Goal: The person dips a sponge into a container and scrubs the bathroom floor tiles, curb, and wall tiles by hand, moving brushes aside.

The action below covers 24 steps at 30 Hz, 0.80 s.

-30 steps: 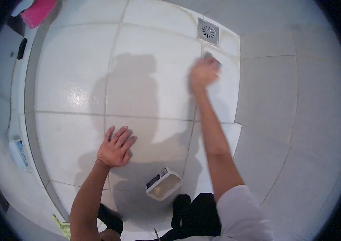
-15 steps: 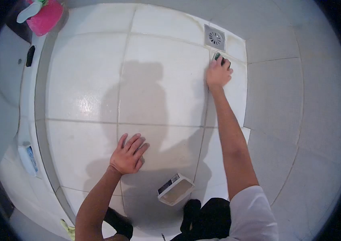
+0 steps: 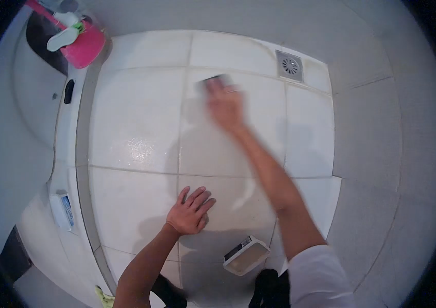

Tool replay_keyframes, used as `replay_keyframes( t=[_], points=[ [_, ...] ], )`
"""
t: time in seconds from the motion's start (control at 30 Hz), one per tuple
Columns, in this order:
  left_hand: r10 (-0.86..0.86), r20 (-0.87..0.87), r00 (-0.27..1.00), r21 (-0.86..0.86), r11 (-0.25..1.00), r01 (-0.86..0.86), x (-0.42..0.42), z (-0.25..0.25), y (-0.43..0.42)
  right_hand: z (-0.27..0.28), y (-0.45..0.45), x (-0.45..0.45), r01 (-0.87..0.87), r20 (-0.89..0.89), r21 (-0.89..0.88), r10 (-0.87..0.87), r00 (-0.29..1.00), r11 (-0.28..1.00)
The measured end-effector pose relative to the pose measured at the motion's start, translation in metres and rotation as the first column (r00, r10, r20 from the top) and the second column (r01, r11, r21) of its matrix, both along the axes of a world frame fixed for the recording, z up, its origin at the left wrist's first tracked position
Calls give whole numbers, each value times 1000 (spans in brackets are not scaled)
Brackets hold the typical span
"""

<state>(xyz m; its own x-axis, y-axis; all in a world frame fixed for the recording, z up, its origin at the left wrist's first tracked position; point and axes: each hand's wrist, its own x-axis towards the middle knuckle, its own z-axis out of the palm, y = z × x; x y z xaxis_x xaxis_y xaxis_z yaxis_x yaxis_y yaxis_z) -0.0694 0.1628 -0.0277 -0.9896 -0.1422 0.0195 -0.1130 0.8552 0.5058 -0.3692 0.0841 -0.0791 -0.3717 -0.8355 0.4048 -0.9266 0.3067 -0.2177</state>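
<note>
My right hand (image 3: 225, 108) is stretched forward over the white tiled floor (image 3: 136, 113), closed on a small dark scrubbing sponge (image 3: 213, 80). Motion smears the hand and the sponge, whose green side showed a moment ago. Palm down, my left hand (image 3: 191, 211) rests on the tiles nearer to me with its fingers spread and holds nothing. To its lower right stands a white plastic tub (image 3: 247, 255) with a dark label, containing a cloudy beige liquid.
A square metal drain (image 3: 290, 66) is set in the far right corner. Along the left runs a raised ledge (image 3: 83, 154) bearing a pink container (image 3: 85, 46) with brushes, a black object (image 3: 69, 91) and a white-and-blue packet (image 3: 63, 210). Grey tiled walls (image 3: 367, 133) close off the right and back.
My right hand has swept left with the sponge, from beside the drain to the middle far tile. My left hand stays flat on the floor. The whole view has shifted slightly.
</note>
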Motion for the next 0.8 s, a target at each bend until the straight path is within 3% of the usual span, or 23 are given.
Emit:
replay_keyframes(
  t=[0.03, 0.07, 0.2, 0.23, 0.27, 0.3, 0.33, 0.37, 0.4, 0.47, 0.5, 0.53, 0.57, 0.6, 0.63, 0.67, 0.7, 0.73, 0.77, 0.8],
  points=[
    [0, 41, 999, 32, 999, -1, -1, 5, -1, -3, 23, -53, 116, -205, 30, -107, 973, 993],
    [9, 45, 999, 34, 999, -10, 0, 5, -1, 10, 43, -80, 320, -245, 120, -284, 927, 940],
    [15, 27, 1000, 15, 1000, -16, 2, 2, 3, 19, 3, -56, 692, -196, 143, -665, 721, 708],
    [5, 27, 1000, 1, 1000, -5, 2, 0, 1, 1, -25, -36, 635, -143, 79, -622, 770, 768],
    [-3, 30, 1000, -20, 1000, 4, 4, -3, 0, -5, -59, -5, 508, 34, 108, -514, 857, 854],
    [-7, 17, 1000, -11, 1000, 7, 5, -9, 2, -1, -86, 42, 347, 29, 170, -357, 934, 922],
    [-10, 3, 1000, -7, 1000, 10, 8, -13, 3, 17, -96, 97, 204, 98, 92, -213, 972, 975],
    [-44, 196, 980, 2, 999, 45, 14, -13, 3, 22, -105, 145, 17, 110, 40, -21, 994, 999],
    [-46, 194, 980, -36, 998, 54, 16, -14, 3, 28, -106, 191, -103, 179, 56, 92, 980, 993],
    [2, 20, 1000, 262, 965, -7, 18, -19, 8, 34, -82, 251, -386, 202, 42, 370, 907, 922],
    [103, 39, 994, 384, 917, -110, 30, -23, 12, 23, -64, 257, -475, 178, -119, 490, 854, 872],
    [126, 51, 991, 394, 909, -136, 44, -5, 5, 27, -52, 241, -503, 334, 20, 468, 818, 864],
    [-12, 184, 983, 182, 983, -22, 68, 30, -8, 26, -33, 222, -549, 496, 165, 412, 764, 819],
    [-126, 330, 935, -18, 990, 139, 95, 59, -21, 15, -2, 199, -461, 390, 38, 412, 823, 886],
    [-99, 346, 933, -110, 983, 146, 126, 73, -35, 19, 30, 158, -474, 270, -68, 473, 839, 878],
    [-72, 351, 934, -203, 967, 151, 155, 84, -48, 10, 69, 115, -460, 263, -108, 472, 842, 881],
    [5, 400, 917, -202, 976, 83, 174, 105, -62, 13, 111, 79, -279, 21, 168, 280, 960, 945],
    [73, 453, 889, -200, 980, 21, 190, 124, -74, 28, 150, 45, -80, 27, 346, 75, 997, 935],
    [74, 441, 894, -190, 982, 13, 205, 131, -86, 26, 193, 5, 62, -168, 351, -3, 986, 934],
    [79, 466, 881, -209, 978, 22, 216, 135, -96, 44, 221, -17, 321, 8, 442, -361, 932, 838]
  ],
)
